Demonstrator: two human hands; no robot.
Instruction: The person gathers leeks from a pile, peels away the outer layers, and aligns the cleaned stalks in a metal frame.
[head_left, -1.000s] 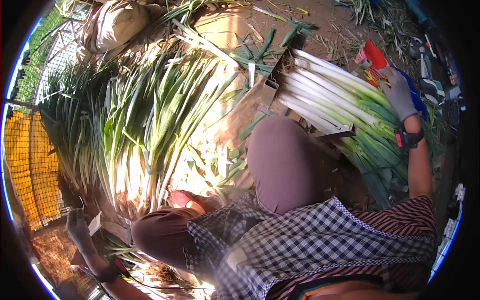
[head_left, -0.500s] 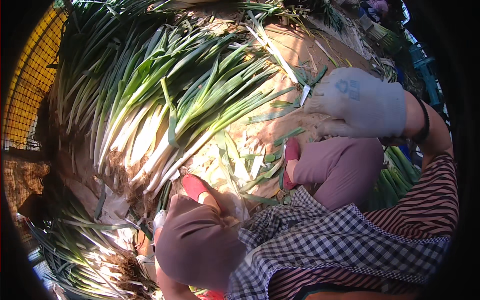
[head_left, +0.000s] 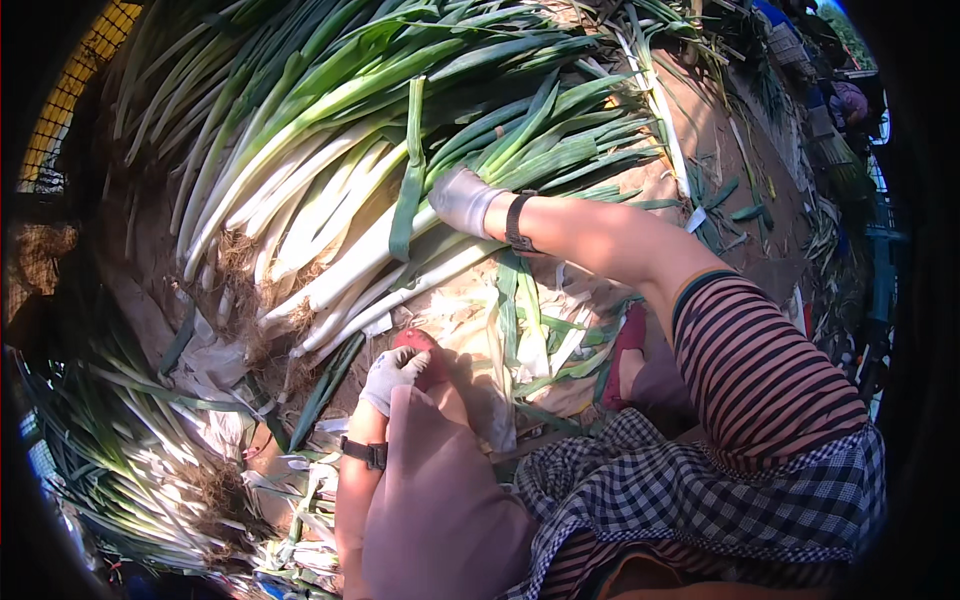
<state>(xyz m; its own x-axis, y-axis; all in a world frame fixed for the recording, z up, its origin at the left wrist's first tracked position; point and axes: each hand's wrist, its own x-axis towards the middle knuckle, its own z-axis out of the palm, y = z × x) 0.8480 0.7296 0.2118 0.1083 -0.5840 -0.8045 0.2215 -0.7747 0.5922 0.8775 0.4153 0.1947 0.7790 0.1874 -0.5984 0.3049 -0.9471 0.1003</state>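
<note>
A large pile of leeks (head_left: pixel 330 190), white stalks and roots toward me and green leaves pointing away, covers the ground ahead. My right hand (head_left: pixel 463 202), in a pale glove, reaches across to the near right side of this pile. Its fingers curl round a leek stalk, with the fingertips partly hidden. My left hand (head_left: pixel 392 380), also gloved, is beside my left knee, in front of a red shoe (head_left: pixel 424 350). Its fingers are closed in a pinch; what they hold, if anything, cannot be made out. A strip of green leaf (head_left: pixel 408 185) lies across the stalks.
A second heap of leeks (head_left: pixel 150 470) with brown roots lies at the lower left. Cut leaf scraps (head_left: pixel 545 345) litter the ground between my feet. Yellow netting (head_left: pixel 75 85) stands at the far left. Another person (head_left: pixel 850 103) is at the far right edge.
My right hand has swung left from the right side down to the leek pile. My left hand has come out from behind my knee. The view has shifted.
</note>
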